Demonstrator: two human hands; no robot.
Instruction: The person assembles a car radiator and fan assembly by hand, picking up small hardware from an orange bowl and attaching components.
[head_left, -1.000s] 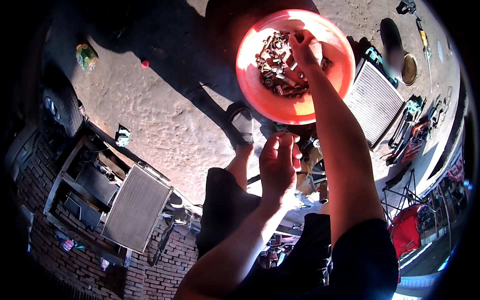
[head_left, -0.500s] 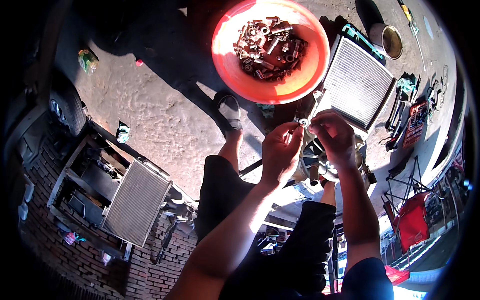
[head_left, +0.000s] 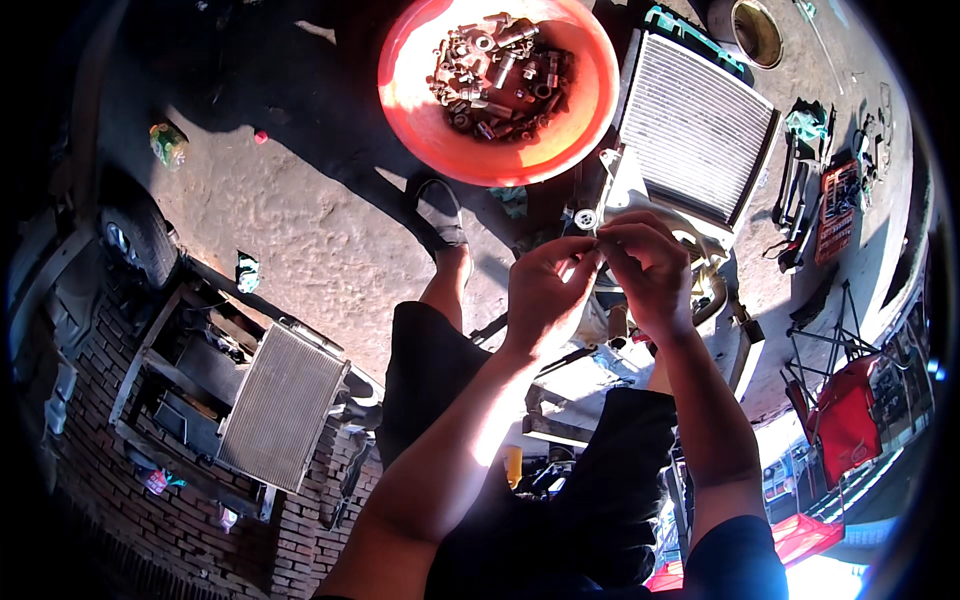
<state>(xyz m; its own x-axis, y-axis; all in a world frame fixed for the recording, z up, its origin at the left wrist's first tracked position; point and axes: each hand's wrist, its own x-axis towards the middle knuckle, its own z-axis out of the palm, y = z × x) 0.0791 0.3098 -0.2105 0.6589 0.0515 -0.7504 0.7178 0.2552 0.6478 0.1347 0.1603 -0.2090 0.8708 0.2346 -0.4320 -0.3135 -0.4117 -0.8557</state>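
My left hand (head_left: 545, 295) and my right hand (head_left: 645, 275) meet below the red plastic basin (head_left: 410, 100), fingertips pinched together on something small that I cannot make out. Just above my fingertips is a small silver round piece (head_left: 586, 219) with holes. A metal assembly with pipes (head_left: 712, 290) lies beneath and right of my hands, partly hidden by them. The basin holds several mixed bolts, nuts and fittings (head_left: 500, 75).
A finned radiator (head_left: 695, 125) lies beside the basin; another (head_left: 280, 400) rests at lower left. Around me are a wheel (head_left: 135, 240), a bucket (head_left: 750, 35), an open orange socket case (head_left: 835, 210), a red folding chair (head_left: 845, 420) and my shoe (head_left: 437, 210).
My right hand has left the basin and come down to meet my left hand at the fingertips. The basin and floor items appear higher in the picture as the view has shifted.
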